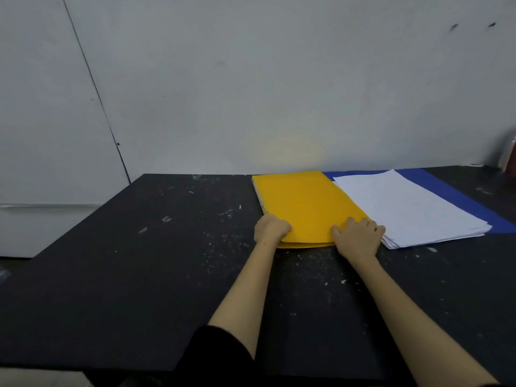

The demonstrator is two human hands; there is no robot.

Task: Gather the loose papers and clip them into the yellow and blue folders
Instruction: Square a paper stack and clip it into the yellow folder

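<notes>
The yellow folder [304,205] lies closed on the black table, white page edges showing along its left side. My left hand [270,227] grips the folder's near left corner with curled fingers. My right hand [358,233] holds its near right corner, fingers bent over the cover. To the right a stack of loose white papers [410,208] lies on the open blue folder [458,194], which shows along the far and right edges of the stack.
The black table [139,261] is speckled with white flecks and stands against a grey wall. A blurred metallic object [509,152] stands at the far right edge. A white panel [42,107] fills the left background.
</notes>
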